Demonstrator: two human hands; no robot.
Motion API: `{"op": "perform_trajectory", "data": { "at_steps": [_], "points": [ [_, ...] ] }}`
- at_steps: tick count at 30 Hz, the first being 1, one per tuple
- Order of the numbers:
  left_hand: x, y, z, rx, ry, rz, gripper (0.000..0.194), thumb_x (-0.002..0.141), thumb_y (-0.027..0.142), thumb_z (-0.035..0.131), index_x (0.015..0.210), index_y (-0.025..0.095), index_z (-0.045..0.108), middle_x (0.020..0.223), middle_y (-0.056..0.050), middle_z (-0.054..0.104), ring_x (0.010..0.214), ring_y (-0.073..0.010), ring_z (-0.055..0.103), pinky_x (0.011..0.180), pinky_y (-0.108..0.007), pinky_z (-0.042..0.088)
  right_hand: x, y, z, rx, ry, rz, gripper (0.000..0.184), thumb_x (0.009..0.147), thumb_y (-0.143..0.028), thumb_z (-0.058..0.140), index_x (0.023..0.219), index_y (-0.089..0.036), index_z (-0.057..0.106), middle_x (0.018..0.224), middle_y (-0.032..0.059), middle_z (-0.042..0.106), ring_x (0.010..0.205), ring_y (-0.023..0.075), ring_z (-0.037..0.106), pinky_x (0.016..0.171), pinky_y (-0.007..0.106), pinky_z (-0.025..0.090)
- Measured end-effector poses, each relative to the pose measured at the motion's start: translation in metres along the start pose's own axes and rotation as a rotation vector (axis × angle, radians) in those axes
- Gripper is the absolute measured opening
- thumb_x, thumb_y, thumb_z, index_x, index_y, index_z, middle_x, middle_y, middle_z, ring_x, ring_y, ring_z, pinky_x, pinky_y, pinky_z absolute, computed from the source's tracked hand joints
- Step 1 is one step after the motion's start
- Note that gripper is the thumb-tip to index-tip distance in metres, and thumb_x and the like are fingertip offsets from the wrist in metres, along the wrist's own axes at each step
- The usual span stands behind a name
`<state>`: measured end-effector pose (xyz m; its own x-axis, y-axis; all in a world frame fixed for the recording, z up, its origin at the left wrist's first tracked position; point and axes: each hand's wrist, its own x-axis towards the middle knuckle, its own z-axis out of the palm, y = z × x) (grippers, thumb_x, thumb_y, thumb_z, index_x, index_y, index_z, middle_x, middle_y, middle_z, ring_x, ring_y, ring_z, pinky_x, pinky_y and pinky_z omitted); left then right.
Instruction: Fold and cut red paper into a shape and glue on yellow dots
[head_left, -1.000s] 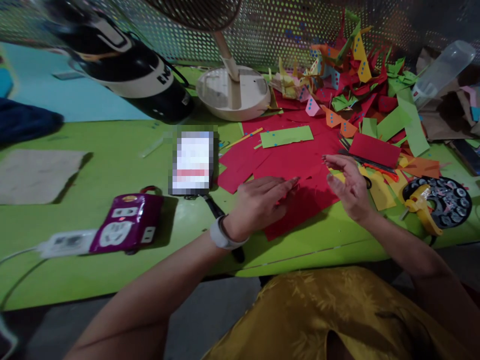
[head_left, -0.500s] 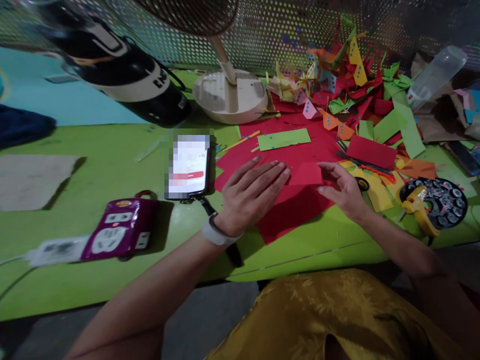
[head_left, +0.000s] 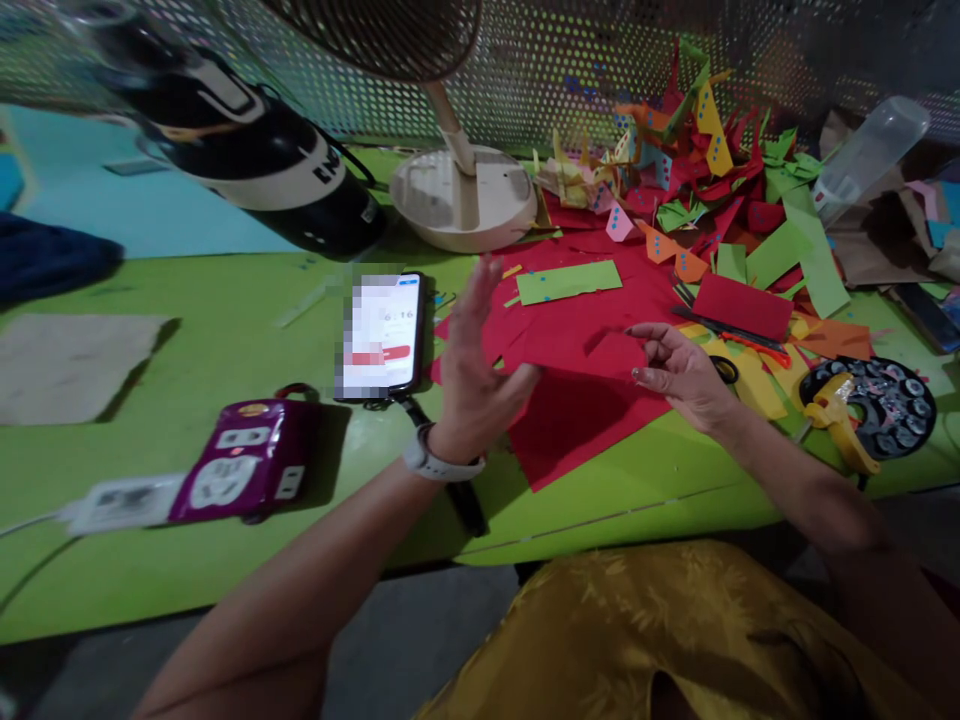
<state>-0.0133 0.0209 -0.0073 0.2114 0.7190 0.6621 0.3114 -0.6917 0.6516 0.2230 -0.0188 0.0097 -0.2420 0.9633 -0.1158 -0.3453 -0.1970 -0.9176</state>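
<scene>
A red paper piece (head_left: 559,347) lies on larger red sheets (head_left: 577,430) in front of me; its outline is hard to tell against them. My left hand (head_left: 478,365) is raised over the left side of the sheets, fingers stretched up and thumb spread to the right, holding nothing. At the piece's right end is my right hand (head_left: 671,370), thumb and forefinger apart, the other fingers loosely curled. Its forefinger tip is by a small raised red flap (head_left: 609,341); whether it touches is unclear. A green paper strip (head_left: 570,283) lies just beyond.
Scissors (head_left: 750,338), a red paper rectangle (head_left: 742,307) and a tape dispenser (head_left: 844,420) are on the right. Cut paper shapes (head_left: 675,170) are heaped behind. On the left are a phone (head_left: 386,330), a purple power strip (head_left: 247,455), a fan (head_left: 465,200) and a black bottle (head_left: 300,180).
My left hand has lifted from lying flat on the red paper, its fingers turning upward. My right hand stays at the paper's right end, where a small flap now stands up.
</scene>
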Motion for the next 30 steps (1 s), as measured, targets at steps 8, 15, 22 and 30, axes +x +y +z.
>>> {"op": "perform_trajectory", "data": {
  "at_steps": [8,15,22,30],
  "points": [
    [0.007,-0.002,-0.006,-0.480,-0.314,-0.414,0.066,0.072,0.030,0.085,0.133,0.026,0.060,0.120,-0.008,0.065,0.104,-0.0217,0.061,0.082,-0.031,0.054,0.001,-0.003,-0.015,-0.102,0.018,-0.083,0.046,0.066,-0.022,0.083,0.108,-0.027,0.065,0.084,-0.0058,0.052,0.073,0.0065,0.051,0.078,0.022,0.056],
    [0.012,0.004,-0.010,-0.717,-0.321,-0.550,0.044,0.074,0.032,0.081,0.117,0.028,0.071,0.100,-0.004,0.064,0.075,-0.0141,0.054,0.063,-0.025,0.051,0.003,-0.007,-0.017,-0.180,0.062,-0.110,0.048,0.061,-0.021,0.084,0.106,-0.026,0.067,0.083,-0.0045,0.055,0.074,0.0086,0.048,0.071,0.020,0.052],
    [0.013,0.005,-0.004,-0.873,-0.222,-0.625,0.037,0.075,0.039,0.071,0.107,0.022,0.076,0.076,-0.003,0.059,0.064,-0.0137,0.050,0.058,-0.026,0.047,-0.001,-0.010,-0.016,-0.174,0.067,-0.094,0.045,0.062,-0.021,0.084,0.104,-0.027,0.068,0.083,-0.0039,0.055,0.078,0.0101,0.050,0.069,0.019,0.051],
    [0.011,0.004,0.002,-0.795,-0.081,-0.608,0.031,0.080,0.045,0.066,0.093,0.020,0.077,0.084,-0.006,0.065,0.067,-0.0132,0.051,0.069,-0.027,0.051,0.000,-0.013,-0.013,-0.123,0.110,-0.073,0.034,0.068,-0.044,0.077,0.097,-0.026,0.071,0.079,-0.0016,0.058,0.068,0.0119,0.051,0.062,0.024,0.048]
  ]
}}
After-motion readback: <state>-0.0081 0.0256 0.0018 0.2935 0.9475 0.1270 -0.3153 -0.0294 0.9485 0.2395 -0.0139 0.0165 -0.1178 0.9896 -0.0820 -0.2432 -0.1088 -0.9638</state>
